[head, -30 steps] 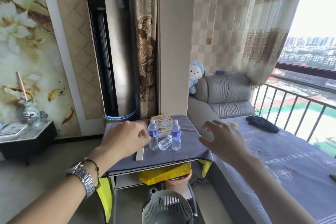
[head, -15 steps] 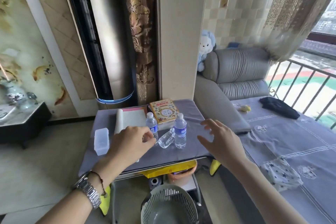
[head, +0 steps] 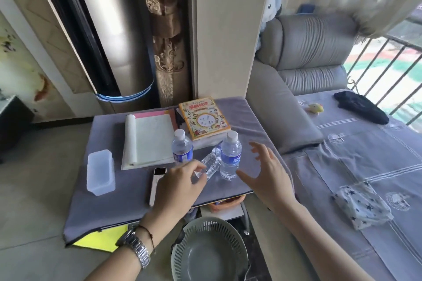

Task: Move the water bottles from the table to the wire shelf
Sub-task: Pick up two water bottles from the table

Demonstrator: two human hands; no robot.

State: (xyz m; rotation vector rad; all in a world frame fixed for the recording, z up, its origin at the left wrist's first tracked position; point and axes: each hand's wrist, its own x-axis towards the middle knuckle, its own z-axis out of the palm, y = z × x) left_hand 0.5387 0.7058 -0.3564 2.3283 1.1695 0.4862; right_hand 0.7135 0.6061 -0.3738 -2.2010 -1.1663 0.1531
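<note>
Three clear water bottles stand or lie on a small table (head: 96, 201) draped in grey cloth. The left bottle (head: 181, 149) and the right bottle (head: 230, 155) are upright, both with blue labels and white caps. A smaller bottle (head: 210, 164) lies on its side between them. My left hand (head: 178, 189) hovers just in front of the lying bottle, its fingers loosely curled and its fingertips at the bottle's near end. My right hand (head: 267, 173) is spread open just right of the right bottle, not touching it. No wire shelf is in view.
On the table also lie an open notebook (head: 148, 139), a yellow picture book (head: 203, 117), a clear plastic box (head: 100, 172) and a white remote (head: 156, 182). A green fan (head: 209, 248) stands on the floor in front. A grey sofa (head: 356, 143) runs along the right.
The camera has come closer and tilted down. Both hands have moved forward toward the bottles; the left now reaches the lying bottle, the right flanks the right upright bottle.
</note>
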